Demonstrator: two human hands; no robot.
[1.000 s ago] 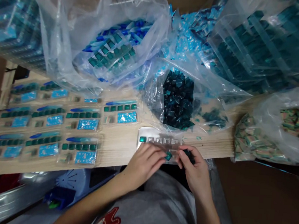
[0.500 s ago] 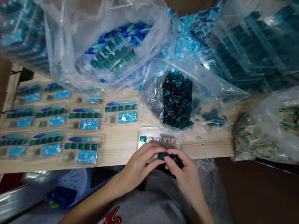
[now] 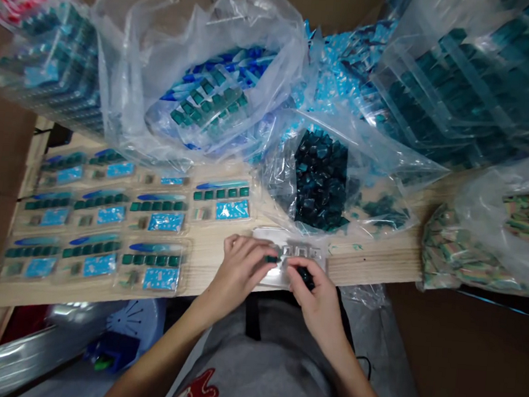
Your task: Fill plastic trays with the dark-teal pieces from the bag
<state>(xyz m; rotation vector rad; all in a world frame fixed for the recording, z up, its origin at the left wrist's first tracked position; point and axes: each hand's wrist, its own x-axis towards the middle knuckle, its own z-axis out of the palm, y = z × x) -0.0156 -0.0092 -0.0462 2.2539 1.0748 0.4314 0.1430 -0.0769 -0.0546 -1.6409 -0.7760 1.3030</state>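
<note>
Wooden bench (image 3: 214, 243), front edge: left hand (image 3: 239, 267) pinches 1 glossy green block (image 3: 271, 259) over clear plastic tray (image 3: 277, 277); right hand (image 3: 318, 294) cups dark blocks (image 3: 305, 277).

Hands (image 3: 241, 266) partly hide the tray (image 3: 284, 236); the right edge cuts off a teal-filled bag (image 3: 491, 88).

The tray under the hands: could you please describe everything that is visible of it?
The tray looks like shiny clear plastic, with a row of square recesses, three of which show. It lies flat by the front edge of the wooden table. The left hand covers its left part, the right hand its lower right; whether they touch it is unclear.
</note>
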